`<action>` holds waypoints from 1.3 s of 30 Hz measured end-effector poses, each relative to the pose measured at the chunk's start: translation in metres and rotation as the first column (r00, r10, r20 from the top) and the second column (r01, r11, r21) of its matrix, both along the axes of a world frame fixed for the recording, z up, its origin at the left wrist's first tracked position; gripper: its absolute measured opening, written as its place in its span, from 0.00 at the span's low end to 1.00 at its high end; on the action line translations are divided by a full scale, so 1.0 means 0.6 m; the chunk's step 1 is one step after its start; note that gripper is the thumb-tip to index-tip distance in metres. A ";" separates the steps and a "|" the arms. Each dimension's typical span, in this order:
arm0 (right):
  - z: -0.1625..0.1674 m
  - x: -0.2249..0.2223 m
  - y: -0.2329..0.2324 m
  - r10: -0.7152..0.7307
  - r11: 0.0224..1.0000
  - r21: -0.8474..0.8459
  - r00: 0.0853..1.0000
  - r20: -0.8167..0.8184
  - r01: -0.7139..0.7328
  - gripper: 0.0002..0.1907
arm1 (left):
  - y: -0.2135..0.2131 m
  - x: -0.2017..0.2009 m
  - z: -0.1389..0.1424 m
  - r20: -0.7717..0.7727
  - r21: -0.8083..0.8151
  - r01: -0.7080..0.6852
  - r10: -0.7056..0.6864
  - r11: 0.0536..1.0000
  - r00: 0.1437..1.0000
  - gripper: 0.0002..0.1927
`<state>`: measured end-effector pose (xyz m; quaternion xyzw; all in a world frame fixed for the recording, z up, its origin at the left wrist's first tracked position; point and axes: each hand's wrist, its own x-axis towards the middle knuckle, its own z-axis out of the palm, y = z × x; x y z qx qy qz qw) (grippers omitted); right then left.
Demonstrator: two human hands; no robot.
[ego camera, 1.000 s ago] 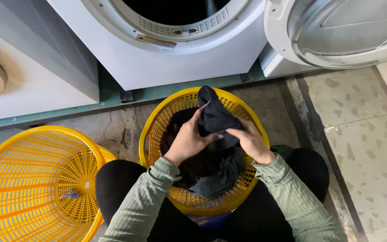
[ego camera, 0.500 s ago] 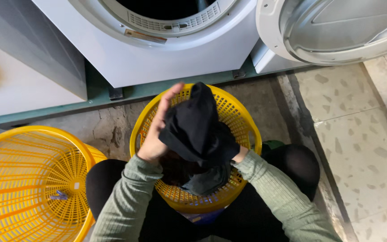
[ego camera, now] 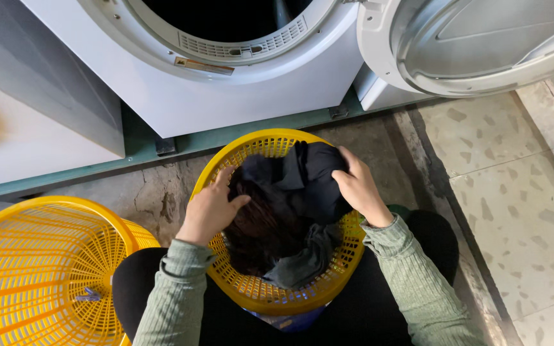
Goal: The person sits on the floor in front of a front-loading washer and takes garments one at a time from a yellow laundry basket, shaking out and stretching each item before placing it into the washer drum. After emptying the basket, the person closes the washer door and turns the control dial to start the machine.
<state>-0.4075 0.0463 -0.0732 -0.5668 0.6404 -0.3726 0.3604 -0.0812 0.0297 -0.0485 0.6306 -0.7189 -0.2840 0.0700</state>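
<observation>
A small rectangular label plate point(ego camera: 204, 66), yellowish with a reddish strip, sits on the white rim below the round drum opening of the white front-loading machine point(ego camera: 258, 90), well above and beyond the fingertips of both hands and nearer the left hand's side. Its print is too small to tell. No packages, signs or screens show.
</observation>
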 end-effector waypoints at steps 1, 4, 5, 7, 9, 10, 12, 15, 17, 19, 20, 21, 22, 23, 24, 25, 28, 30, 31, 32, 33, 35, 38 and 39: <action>0.001 0.002 0.003 -0.025 1.000 -0.008 0.999 -0.040 0.025 0.32 | 0.003 -0.016 -0.004 0.024 -0.023 0.060 -0.059 0.998 0.998 0.49; -0.007 0.010 0.011 0.058 0.984 -0.164 0.996 -0.071 -0.069 0.31 | 0.017 -0.060 -0.010 -0.006 0.045 0.134 -0.133 0.990 0.991 0.60; -0.011 0.011 0.014 0.045 0.999 -0.010 0.994 -0.103 -0.047 0.32 | 0.021 -0.078 -0.013 -0.034 0.086 0.142 -0.140 0.986 0.990 0.65; -0.020 0.011 0.023 0.036 0.957 0.290 0.986 -0.162 0.012 0.34 | 0.025 -0.109 -0.022 -0.197 -0.017 0.161 -0.161 0.987 0.967 0.70; -0.023 0.006 0.033 0.169 0.968 -0.156 0.972 -0.161 -0.194 0.32 | 0.033 -0.136 -0.038 -0.351 -0.115 0.149 -0.181 0.982 0.919 0.72; -0.021 0.004 0.033 0.227 0.883 -0.375 0.957 -0.183 -0.281 0.31 | 0.036 -0.148 -0.049 -0.421 -0.164 0.133 -0.191 0.977 0.887 0.70; -0.012 0.001 0.039 0.238 0.959 -0.197 0.959 0.157 -0.205 0.32 | 0.043 -0.163 -0.075 -0.473 -0.214 0.083 -0.177 0.973 0.863 0.61; 0.020 -0.013 0.029 0.220 0.975 -0.031 0.935 0.279 -0.221 0.34 | 0.042 -0.171 -0.114 -0.457 -0.192 0.048 -0.132 0.980 0.880 0.42; 0.043 -0.032 0.023 0.253 0.957 0.126 0.965 0.067 -0.260 0.36 | 0.043 -0.167 -0.135 -0.488 -0.102 0.109 -0.146 0.989 0.860 0.34; 0.061 -0.055 0.028 0.343 0.903 0.363 0.892 -0.293 -0.228 0.40 | 0.055 -0.164 -0.148 -0.395 0.032 0.217 -0.187 0.976 0.899 0.30; 0.064 -0.062 0.033 0.370 0.903 0.368 0.834 -0.409 -0.221 0.38 | 0.066 -0.164 -0.154 -0.348 0.106 0.261 -0.210 0.959 0.913 0.28; 0.064 -0.070 0.037 0.391 0.905 0.367 0.761 -0.518 -0.215 0.36 | 0.080 -0.166 -0.160 -0.307 0.138 0.333 -0.280 0.933 0.910 0.29; 0.064 -0.079 0.038 0.407 0.906 0.366 0.673 -0.618 -0.212 0.35 | 0.099 -0.170 -0.167 -0.266 0.174 0.398 -0.346 0.901 0.900 0.30; 0.061 -0.089 0.036 0.399 0.905 0.386 0.667 -0.629 -0.177 0.37 | 0.114 -0.175 -0.175 -0.226 0.215 0.451 -0.405 0.866 0.886 0.30; 0.056 -0.092 0.035 0.393 0.902 0.407 0.666 -0.634 -0.145 0.40 | 0.128 -0.176 -0.183 -0.264 0.297 0.467 -0.398 0.833 0.879 0.29; 0.048 -0.092 0.036 0.385 0.897 0.427 0.671 -0.634 -0.111 0.43 | 0.141 -0.175 -0.191 -0.295 0.381 0.483 -0.391 0.789 0.872 0.28; 0.034 -0.107 0.028 0.351 0.924 0.321 0.795 -0.495 -0.207 0.40 | 0.093 -0.172 -0.189 -0.145 0.540 0.403 -0.390 0.739 0.909 0.29; 0.026 -0.114 0.030 0.346 0.924 0.324 0.804 -0.484 -0.203 0.39 | 0.019 -0.158 -0.150 -0.034 0.586 0.321 -0.374 0.744 0.927 0.22; 0.025 -0.118 0.029 0.344 0.925 0.319 0.805 -0.484 -0.204 0.38 | -0.043 -0.149 -0.114 0.138 0.059 0.900 -0.896 0.432 0.421 0.12; 0.024 -0.123 0.028 0.337 0.928 0.319 0.801 -0.494 -0.194 0.38 | -0.109 -0.138 -0.066 0.214 0.094 0.820 -0.816 0.565 0.537 0.12; 0.024 -0.126 0.028 0.336 0.927 0.323 0.798 -0.499 -0.189 0.38 | -0.180 -0.128 -0.007 0.355 0.043 0.746 -0.708 0.664 0.610 0.12; 0.022 -0.126 0.029 0.343 0.929 0.305 0.801 -0.490 -0.211 0.38 | -0.263 -0.094 0.117 -0.560 -0.042 -0.020 -0.007 0.999 0.829 0.16; 0.020 -0.123 0.027 0.349 0.930 0.281 0.803 -0.483 -0.236 0.37 | -0.266 -0.088 0.233 -0.941 -0.339 -0.034 -0.339 0.940 0.027 0.31; 0.019 -0.120 0.026 0.366 0.920 0.319 0.791 -0.490 -0.228 0.37 | -0.246 -0.093 0.244 -0.926 -0.378 -0.070 -0.377 0.923 0.021 0.29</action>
